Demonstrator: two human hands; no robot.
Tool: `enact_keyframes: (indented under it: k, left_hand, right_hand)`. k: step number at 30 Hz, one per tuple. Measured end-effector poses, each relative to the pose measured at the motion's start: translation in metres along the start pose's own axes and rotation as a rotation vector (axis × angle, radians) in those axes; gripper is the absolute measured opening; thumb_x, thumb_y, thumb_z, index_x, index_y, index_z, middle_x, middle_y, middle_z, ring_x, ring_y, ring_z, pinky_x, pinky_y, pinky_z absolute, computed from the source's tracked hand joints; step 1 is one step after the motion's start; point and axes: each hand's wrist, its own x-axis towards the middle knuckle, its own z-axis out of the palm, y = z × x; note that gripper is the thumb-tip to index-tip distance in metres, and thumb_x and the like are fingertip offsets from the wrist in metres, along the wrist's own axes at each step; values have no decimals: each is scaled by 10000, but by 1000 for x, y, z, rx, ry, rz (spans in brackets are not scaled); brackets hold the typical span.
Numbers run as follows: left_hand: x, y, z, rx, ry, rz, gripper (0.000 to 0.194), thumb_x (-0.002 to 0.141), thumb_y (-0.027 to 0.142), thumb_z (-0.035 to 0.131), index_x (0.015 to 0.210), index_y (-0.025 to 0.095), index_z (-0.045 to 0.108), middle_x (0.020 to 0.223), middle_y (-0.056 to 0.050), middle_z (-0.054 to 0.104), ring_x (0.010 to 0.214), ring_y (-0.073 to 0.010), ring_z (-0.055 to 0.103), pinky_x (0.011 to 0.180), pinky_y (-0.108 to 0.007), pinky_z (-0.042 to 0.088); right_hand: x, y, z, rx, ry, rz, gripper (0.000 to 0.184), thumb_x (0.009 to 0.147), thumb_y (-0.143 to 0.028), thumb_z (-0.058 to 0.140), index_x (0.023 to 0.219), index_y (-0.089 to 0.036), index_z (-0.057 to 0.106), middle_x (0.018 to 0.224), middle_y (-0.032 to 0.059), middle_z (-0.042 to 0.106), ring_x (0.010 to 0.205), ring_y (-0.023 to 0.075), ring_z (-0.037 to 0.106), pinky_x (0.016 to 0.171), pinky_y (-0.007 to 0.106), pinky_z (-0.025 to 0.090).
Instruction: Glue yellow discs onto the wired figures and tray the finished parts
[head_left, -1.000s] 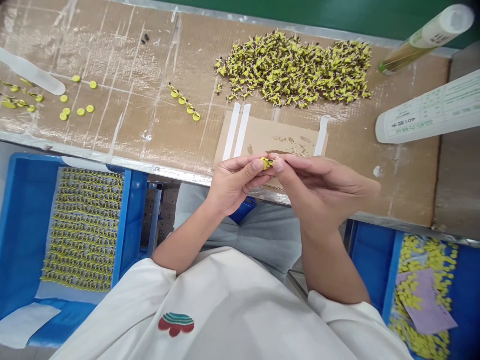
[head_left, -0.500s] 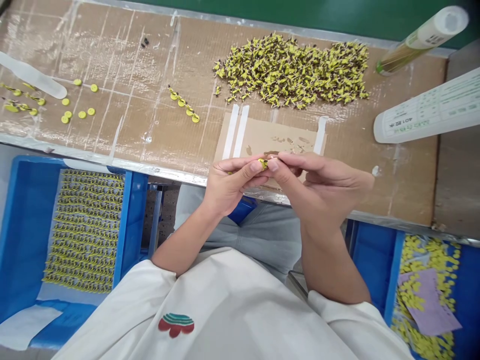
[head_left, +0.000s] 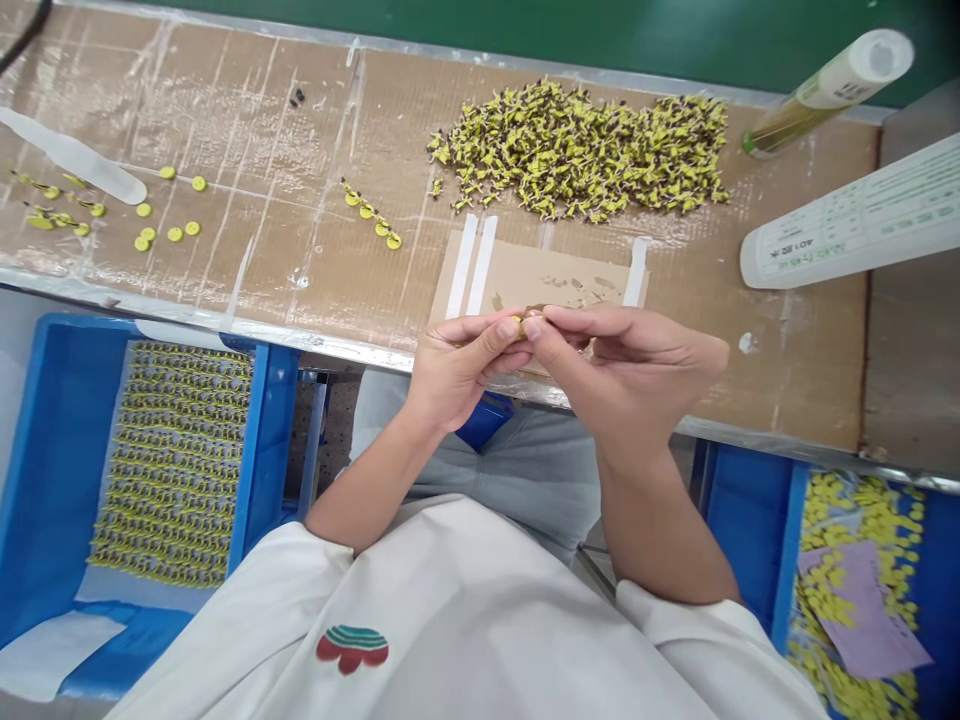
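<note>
Both my hands meet above the front edge of the table. Between the thumb and fingers of my left hand is a small yellow disc, mostly covered by the fingertips. My right hand pinches at the disc's right side with thumb and forefinger; whatever tiny part it grips is hidden. Under the hands lies a taped cardboard sheet with wet-looking brown spots. Beyond it is a heap of small yellow-and-dark figures. A short row of yellow discs with dark figures attached lies to the left.
Loose yellow discs and a white strip lie at left. At right are a large bottle and a smaller one. Blue bins hold rows of finished-looking pieces and yellow discs with a purple paper.
My right hand has shifted slightly left, closer to my left fingers. Less of the small yellow piece shows between the fingertips. The view has moved slightly.
</note>
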Motion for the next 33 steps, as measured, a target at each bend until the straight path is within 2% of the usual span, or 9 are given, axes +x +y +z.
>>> enact_keyframes:
  k: [6,12,20,28,33]
  left_hand:
    - [-5,4,5,8,47,13,260,663,359,889,819,186,775,862,-6,788,779,-141,759,727,-203,630]
    - [-10,8,10,-33,48,57,267,662,351,889,765,171,721,820,-3,779,744,-137,759,679,-189,621]
    - [-21,13,15,29,116,93,219,722,355,853,791,188,729,855,-17,790,832,-186,770,798,-289,640]
    - [-29,19,22,55,94,96,237,738,373,840,890,221,742,940,-15,793,966,-225,758,864,-332,636]
    - [-29,21,24,13,110,104,249,709,347,864,863,213,722,876,1,789,868,-198,771,805,-286,637]
  right_hand:
    - [-2,2,3,-16,11,-38,104,766,-219,817,853,-254,771,841,0,769,735,180,731,688,309,625]
    - [-2,2,7,14,23,-30,110,768,-255,825,862,-242,770,843,16,766,735,178,723,670,312,608]
    - [-2,-3,8,-19,26,-73,182,739,-195,837,888,-283,785,848,-8,772,713,186,717,640,333,610]
    - [0,-14,11,15,67,-19,134,762,-190,818,857,-276,780,837,-2,768,738,204,736,667,347,638]
    - [5,-17,12,110,58,16,141,742,-178,842,849,-244,778,810,-3,765,691,178,731,637,307,642]
